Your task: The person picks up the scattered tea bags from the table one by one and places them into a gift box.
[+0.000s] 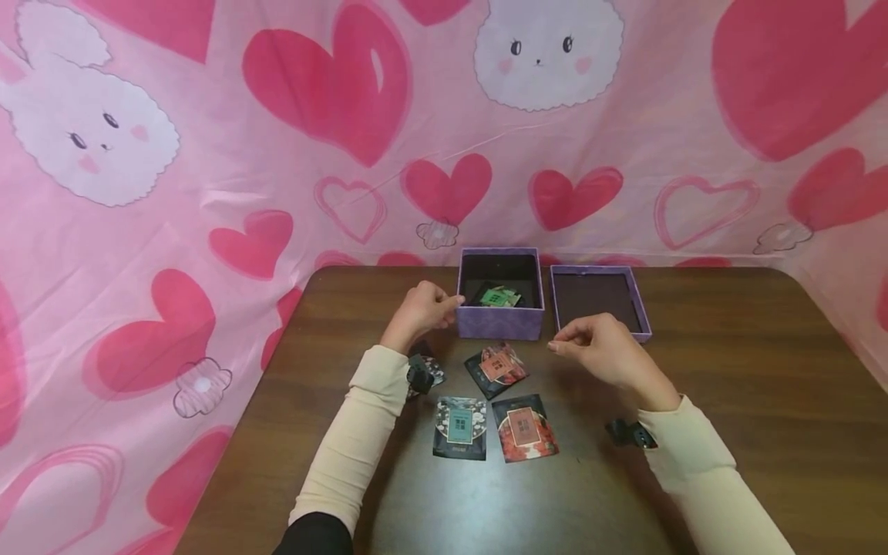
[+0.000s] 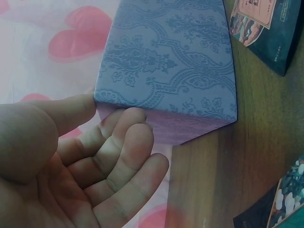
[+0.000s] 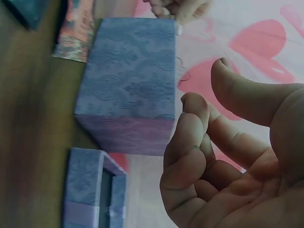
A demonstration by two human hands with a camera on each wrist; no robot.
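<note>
The left hand (image 1: 423, 310) pinches a purple box (image 1: 499, 324) at its nine o'clock, toward the table's (image 1: 728, 370) twelve; the right hand (image 1: 602, 347) curls loosely, empty. Likely light, stiff card, best gripped by opposite walls.

We take this for an indoor tabletop nook—home or studio, we cannot tell which—because a pink cloth (image 1: 444, 116) printed with red hearts (image 1: 333, 89) and white animal faces (image 1: 125, 166) hangs like a backdrop behind a brown wood-grain surface (image 1: 735, 370), covering the background.
</note>
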